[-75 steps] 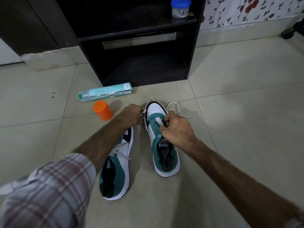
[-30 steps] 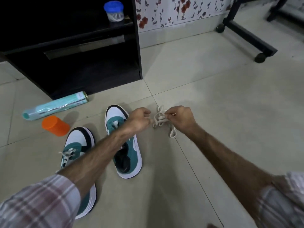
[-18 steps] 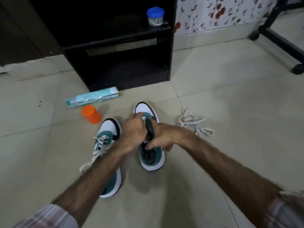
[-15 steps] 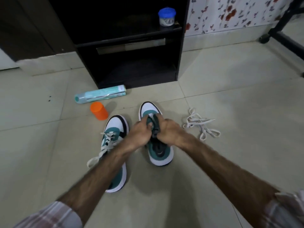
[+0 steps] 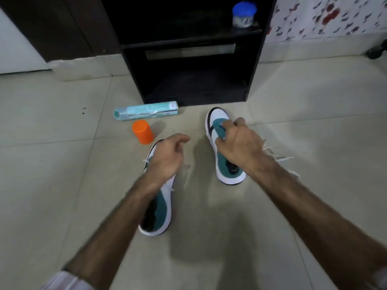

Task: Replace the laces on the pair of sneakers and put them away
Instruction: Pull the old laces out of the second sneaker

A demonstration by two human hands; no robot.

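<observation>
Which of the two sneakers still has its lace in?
The left sneaker, under the left hand; the right sneaker shows bare eyelets.

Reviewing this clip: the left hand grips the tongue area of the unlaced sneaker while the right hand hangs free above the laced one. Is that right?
No, the hands are swapped. In the head view the right hand grips the tongue area of the unlaced sneaker, and the left hand hangs free above the laced sneaker.

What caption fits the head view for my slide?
Right hand grips the unlaced sneaker; left hand hovers open over the laced sneaker, removed lace alongside.
</observation>
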